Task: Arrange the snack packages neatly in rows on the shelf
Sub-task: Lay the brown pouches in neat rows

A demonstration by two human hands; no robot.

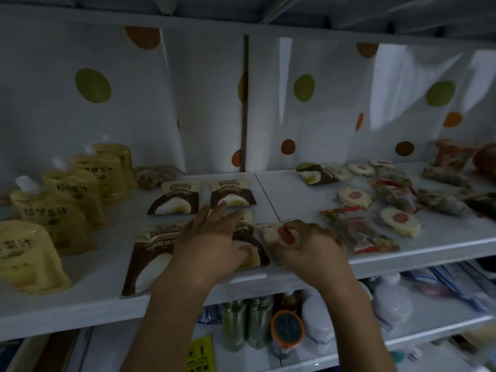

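Pouches [64, 200] of yellow plastic with white spouts are standing at the left end of the white shelf [295, 200]. Brown-and-white snack packets [177, 201] are lying in rows mid-shelf; the left hand [212, 237] is pressing the front-right packet [249, 237] flat, fingers straight. At the front edge the right hand [308, 245] is pinching a clear-wrapped white round snack [268, 232] with a red centre.

Pouches [80, 189] left of packets [177, 201] on shelf [295, 194]

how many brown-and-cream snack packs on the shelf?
5 packs: two back row, one front left, one under the left hand, one back right. Others may be hidden.
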